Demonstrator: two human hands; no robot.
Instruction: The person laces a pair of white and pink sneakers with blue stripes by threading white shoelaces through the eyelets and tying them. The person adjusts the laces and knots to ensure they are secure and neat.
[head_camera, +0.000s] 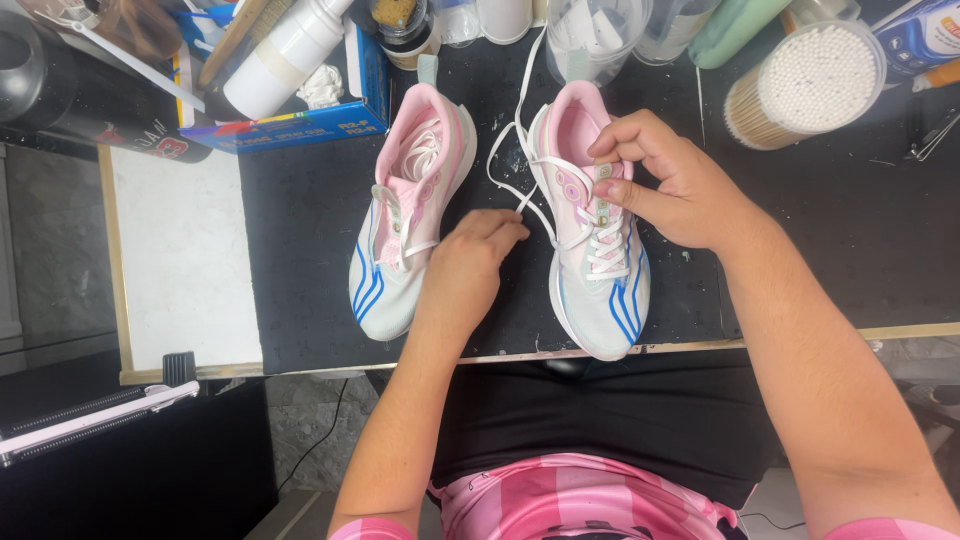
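Note:
Two pink, white and blue sneakers stand side by side on a black mat (310, 240). My right hand (665, 180) pinches the white shoelace (515, 150) at the eyelets of the right sneaker (595, 290). My left hand (470, 265) rests between the shoes, its fingertips touching the same lace near the right sneaker's inner side. The lace loops loosely up toward the back of the table. The left sneaker (400, 270) lies untouched with its lace partly threaded.
Behind the shoes stand a tub of cotton swabs (810, 80), clear cups (590, 35), a white bottle (285, 50) in a blue box (290, 125) and a small jar (405, 25). A white board (185, 260) lies left of the mat. The table's front edge runs just below the shoes.

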